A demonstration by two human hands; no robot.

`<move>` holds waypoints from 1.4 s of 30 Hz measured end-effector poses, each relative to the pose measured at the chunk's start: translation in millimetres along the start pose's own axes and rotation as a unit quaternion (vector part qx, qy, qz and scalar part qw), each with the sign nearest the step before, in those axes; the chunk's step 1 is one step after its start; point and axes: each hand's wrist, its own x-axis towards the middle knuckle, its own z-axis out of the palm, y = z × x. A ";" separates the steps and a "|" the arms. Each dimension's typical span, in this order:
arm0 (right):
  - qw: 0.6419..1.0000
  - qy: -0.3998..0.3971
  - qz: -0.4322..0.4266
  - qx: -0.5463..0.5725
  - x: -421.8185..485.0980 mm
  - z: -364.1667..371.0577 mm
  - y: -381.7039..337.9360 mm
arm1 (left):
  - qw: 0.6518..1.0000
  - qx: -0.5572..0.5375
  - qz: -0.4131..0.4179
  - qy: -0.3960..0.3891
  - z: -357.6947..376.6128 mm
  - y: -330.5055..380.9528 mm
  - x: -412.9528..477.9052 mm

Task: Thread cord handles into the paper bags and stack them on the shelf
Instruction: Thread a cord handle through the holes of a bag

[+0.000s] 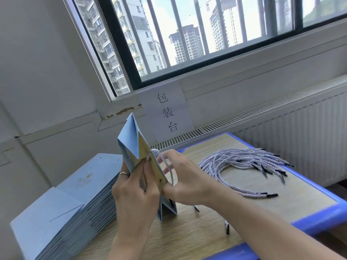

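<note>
At eight o'clock from the held bag, a thick stack of flat bags [71,199] lies on the table [187,239]; none shows a handle from here, so most of the job looks undone. In the middle the left hand [135,194] grips the upright paper bag [134,147] by its near edge, and at three o'clock the right hand [182,177] pinches a cord [153,153] looped at the bag's side, a handle I judge half threaded. At two o'clock the bundle of cords [244,164] lies loose; no shelf is in view.
</note>
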 end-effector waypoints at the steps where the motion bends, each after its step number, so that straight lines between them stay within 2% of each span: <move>1: 1.000 -0.001 -0.005 -0.004 -0.3 0.7 0.2 | 1.000 0.002 -0.002 0.009 1.1 -0.6 0.0; 7: 0.996 -0.016 -0.016 -0.082 -0.7 11.8 6.2 | 0.998 -0.032 -0.030 0.034 -0.8 -5.2 -0.5; 10: 0.997 -0.027 -0.017 -0.075 -0.1 12.5 8.7 | 0.998 -0.044 -0.031 0.030 0.1 -8.9 -0.8; 18: 0.996 -0.024 0.001 -0.082 -1.4 13.2 10.4 | 1.000 0.023 0.001 -0.007 4.0 -17.8 -2.3; 27: 0.978 -0.031 0.003 -0.207 -6.7 11.1 8.7 | 0.999 0.028 0.021 -0.032 -8.9 -11.4 -1.9; 31: 0.967 -0.036 -0.001 -0.251 -8.0 12.9 5.4 | 0.999 0.029 0.030 0.003 -11.4 -4.4 1.4; 42: 0.966 -0.047 -0.011 -0.256 -7.6 14.8 5.7 | 0.998 0.041 0.047 -0.009 -1.4 -8.3 -1.9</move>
